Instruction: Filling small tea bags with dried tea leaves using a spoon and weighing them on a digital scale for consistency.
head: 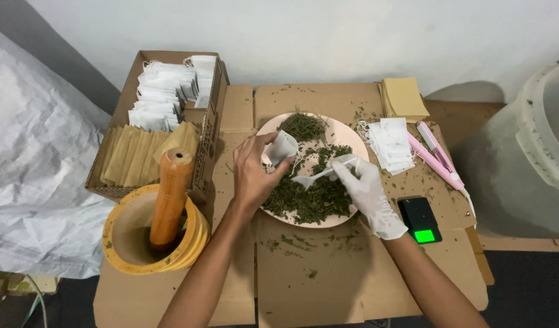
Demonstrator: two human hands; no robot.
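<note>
Left hand (252, 176) pinches an open white sachet (282, 147) above the plate (346, 136) of dried herbs (313, 200). Gloved right hand (367, 188), fingers closed on a spoon (319, 176), just beside the sachet.

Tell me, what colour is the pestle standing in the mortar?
Orange-brown wood; the pestle shows clearly in the head view.

Left hand (253, 174) bare, right hand (369, 193) gloved, both fingers pinched.
</note>
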